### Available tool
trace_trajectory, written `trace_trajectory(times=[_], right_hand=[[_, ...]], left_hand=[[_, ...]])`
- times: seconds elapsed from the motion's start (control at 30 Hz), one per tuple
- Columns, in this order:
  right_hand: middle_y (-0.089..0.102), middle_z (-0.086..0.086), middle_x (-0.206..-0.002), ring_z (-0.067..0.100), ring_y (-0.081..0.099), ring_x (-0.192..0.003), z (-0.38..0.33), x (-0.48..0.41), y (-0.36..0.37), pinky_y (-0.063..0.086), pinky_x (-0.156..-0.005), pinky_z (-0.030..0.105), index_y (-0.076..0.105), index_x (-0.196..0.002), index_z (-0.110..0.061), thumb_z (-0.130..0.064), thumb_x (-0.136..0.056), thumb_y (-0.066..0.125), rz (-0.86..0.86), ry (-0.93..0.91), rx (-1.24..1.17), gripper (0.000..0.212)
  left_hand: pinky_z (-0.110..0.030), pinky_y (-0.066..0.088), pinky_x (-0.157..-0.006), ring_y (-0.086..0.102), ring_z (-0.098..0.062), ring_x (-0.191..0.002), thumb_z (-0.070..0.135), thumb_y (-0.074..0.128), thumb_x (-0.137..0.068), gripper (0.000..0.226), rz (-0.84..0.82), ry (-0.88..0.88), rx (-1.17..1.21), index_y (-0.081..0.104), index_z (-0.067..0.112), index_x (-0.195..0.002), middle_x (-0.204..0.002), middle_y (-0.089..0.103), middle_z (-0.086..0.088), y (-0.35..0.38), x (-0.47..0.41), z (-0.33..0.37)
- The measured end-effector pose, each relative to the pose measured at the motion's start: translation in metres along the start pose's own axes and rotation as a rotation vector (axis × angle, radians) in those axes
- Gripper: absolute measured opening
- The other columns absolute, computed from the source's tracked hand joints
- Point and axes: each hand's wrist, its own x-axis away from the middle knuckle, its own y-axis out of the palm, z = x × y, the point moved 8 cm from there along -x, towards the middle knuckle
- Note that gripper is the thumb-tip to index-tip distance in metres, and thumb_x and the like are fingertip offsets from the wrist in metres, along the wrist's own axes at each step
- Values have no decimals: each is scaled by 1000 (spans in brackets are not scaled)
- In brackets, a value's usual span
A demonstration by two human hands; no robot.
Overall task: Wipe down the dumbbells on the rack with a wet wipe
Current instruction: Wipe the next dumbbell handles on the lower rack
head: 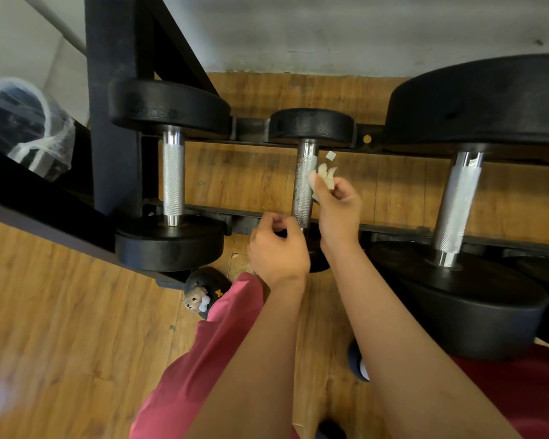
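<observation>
A small middle dumbbell (pixel 303 188) is lying across the black rack (pixel 393 229) between a medium left dumbbell (pixel 172 175) and a large right dumbbell (pixel 457 204), all black-headed with knurled silver handles, while a crumpled white wet wipe (pixel 326 176) is pressing against the middle handle's right side

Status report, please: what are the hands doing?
Right hand pinches wet wipe against middle dumbbell handle. Left hand curled beside it, grip unclear. Nothing blocking.

Black dumbbells (pixel 309 172), white wipe (pixel 325 175), red trousers (pixel 210 350)
</observation>
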Motion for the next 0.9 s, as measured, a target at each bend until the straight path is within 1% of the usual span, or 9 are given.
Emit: trace_trajectory(times=[0.13, 0.2, 0.27, 0.37, 0.47, 0.6, 0.8, 0.83, 0.9], right_hand=[[71, -4, -94, 4, 66, -87, 1, 2, 7, 52, -75, 16, 68, -96, -16, -16, -87, 71, -93, 31, 55, 10], [70, -4, -86, 4, 64, -81, -4, 2, 2, 52, -74, 18, 68, -89, -13, -14, -88, 70, -40, -8, 70, 3], [67, -2, -81, 7, 61, -78, -11, 1, -13, 52, -74, 22, 67, -81, -13, -11, -88, 68, 57, -36, 36, 8], [68, -4, -89, 8, 65, -83, -25, 2, -30, 55, -76, 28, 64, -90, -14, -11, -88, 68, 106, -111, 83, 6], [65, -7, -94, 1, 66, -83, -24, 3, -31, 57, -67, 23, 53, -97, -14, -8, -87, 69, 93, -123, 174, 19], [64, -1, -95, 15, 64, -92, -15, 2, -22, 56, -81, 36, 51, -83, -24, -9, -85, 71, 37, -119, 318, 25], [64, -1, -87, 13, 61, -85, -12, 7, -8, 47, -74, 23, 61, -90, -13, -13, -90, 66, -91, -95, 350, 4], [63, -2, -85, 9, 60, -81, -12, 10, -6, 46, -72, 20, 62, -89, -13, -16, -91, 65, -113, -96, 342, 5], [60, 0, -77, 4, 55, -74, -9, 16, -4, 44, -69, 16, 61, -85, -7, -25, -95, 61, -128, -92, 279, 20]], left_hand=[[-42, 52, -72, 62, -18, -76, 45, 42, -78, 23, 0, 5, -3, 59, 30, -75, -72, 62, 12, 1, 0, -1], [-42, 52, -72, 62, -18, -76, 44, 43, -78, 22, 3, 1, -1, 59, 30, -75, -71, 61, 12, 0, 0, -1], [-42, 52, -71, 61, -19, -75, 43, 44, -79, 22, 5, -1, 1, 60, 28, -75, -70, 60, 13, 0, 0, -2], [-43, 52, -71, 61, -19, -76, 42, 44, -79, 22, 4, -11, 4, 59, 28, -75, -70, 60, 13, 0, -1, -2], [-42, 52, -72, 61, -19, -77, 42, 44, -79, 20, -5, -15, 4, 58, 29, -74, -71, 61, 12, 0, 0, -2], [-43, 51, -73, 61, -21, -78, 43, 43, -77, 20, -8, -20, 15, 57, 29, -74, -74, 64, 9, 0, 1, -2], [-40, 51, -73, 61, -20, -79, 43, 43, -76, 18, -15, -34, 17, 56, 31, -72, -73, 63, 11, 0, 2, 0], [-40, 50, -73, 61, -21, -79, 43, 43, -76, 19, -16, -39, 15, 56, 31, -73, -74, 64, 11, 0, 1, -1], [-39, 50, -73, 61, -22, -81, 44, 43, -75, 19, -15, -41, 14, 57, 31, -73, -77, 65, 9, 0, 1, -1]])
